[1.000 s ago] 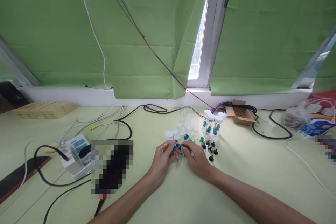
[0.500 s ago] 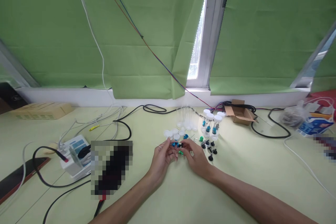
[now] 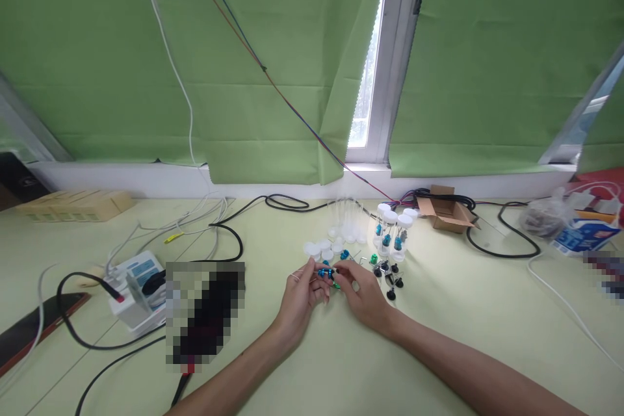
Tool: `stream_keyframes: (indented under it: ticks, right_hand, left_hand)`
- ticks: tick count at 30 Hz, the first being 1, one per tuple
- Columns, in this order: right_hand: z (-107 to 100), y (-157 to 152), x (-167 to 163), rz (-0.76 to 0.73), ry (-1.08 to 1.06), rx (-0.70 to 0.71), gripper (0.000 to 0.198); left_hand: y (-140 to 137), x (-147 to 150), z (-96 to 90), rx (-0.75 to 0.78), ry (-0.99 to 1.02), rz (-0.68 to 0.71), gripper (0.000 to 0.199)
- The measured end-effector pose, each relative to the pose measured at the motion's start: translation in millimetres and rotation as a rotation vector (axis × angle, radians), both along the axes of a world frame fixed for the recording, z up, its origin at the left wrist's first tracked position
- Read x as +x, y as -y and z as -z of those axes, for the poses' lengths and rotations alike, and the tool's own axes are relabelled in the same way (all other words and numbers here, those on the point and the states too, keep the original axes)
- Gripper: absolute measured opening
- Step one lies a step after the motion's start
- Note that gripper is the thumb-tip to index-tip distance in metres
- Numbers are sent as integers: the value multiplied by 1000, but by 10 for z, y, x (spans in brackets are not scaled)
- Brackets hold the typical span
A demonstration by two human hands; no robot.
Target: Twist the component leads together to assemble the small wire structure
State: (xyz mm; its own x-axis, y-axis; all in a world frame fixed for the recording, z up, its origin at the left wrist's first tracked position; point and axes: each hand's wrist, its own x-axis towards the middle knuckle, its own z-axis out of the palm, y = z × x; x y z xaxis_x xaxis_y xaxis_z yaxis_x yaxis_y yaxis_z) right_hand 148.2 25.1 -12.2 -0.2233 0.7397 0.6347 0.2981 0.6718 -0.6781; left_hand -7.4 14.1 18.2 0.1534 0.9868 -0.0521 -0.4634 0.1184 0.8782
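A small blue metal part [image 3: 324, 272] with a dark end lies between my two hands, just above the table. My left hand [image 3: 306, 292] is closed around the blue part by thumb and fingers. My right hand [image 3: 359, 289] pinches its dark end; the fingers hide most of that tip. A green metal piece [image 3: 336, 285] shows below the fingers. Beyond the hands are white round caps [image 3: 319, 250] and another blue piece [image 3: 345, 253]. Several black knob-like pieces [image 3: 391, 294] and a green piece [image 3: 374, 259] lie beside my right hand.
Capped clear tubes [image 3: 387, 234] with blue parts inside stand behind the hands, near clear tubes [image 3: 348, 224] on white bases. An open cardboard box [image 3: 447, 213] is at the back right. On the left are a white power strip [image 3: 138, 286] and black cables [image 3: 238, 244].
The hands stay almost in place, with the fingers shifting slightly on the blue part. Its dark end is more covered by my right fingertips now.
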Motion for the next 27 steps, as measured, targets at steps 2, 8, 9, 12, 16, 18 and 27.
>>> stream_keyframes:
  ticks: [2,8,9,12,16,18,27]
  right_hand:
    - [-1,-1,2,-26,-13,7,19]
    - [30,-13,4,-57,-21,19,19]
    - [33,-14,4,-53,-16,20,18]
    - [28,-15,3,-37,12,12,14]
    - [8,-10,7,-16,43,3,15]
    - [4,-6,8,-21,32,-1,15]
    - [31,-5,6,-61,0,11,20]
  left_hand:
    - [-4,-3,1,-2,2,-12,42]
    - [-2,-13,0,24,-11,-18,40]
    - [-2,-14,4,32,-17,-17,39]
    - [-7,-18,19,48,-44,-21,36]
    - [-14,-20,33,50,-55,-18,35]
    - [-16,-20,30,47,-50,-19,34]
    - [-12,-19,-12,29,-36,-30,32]
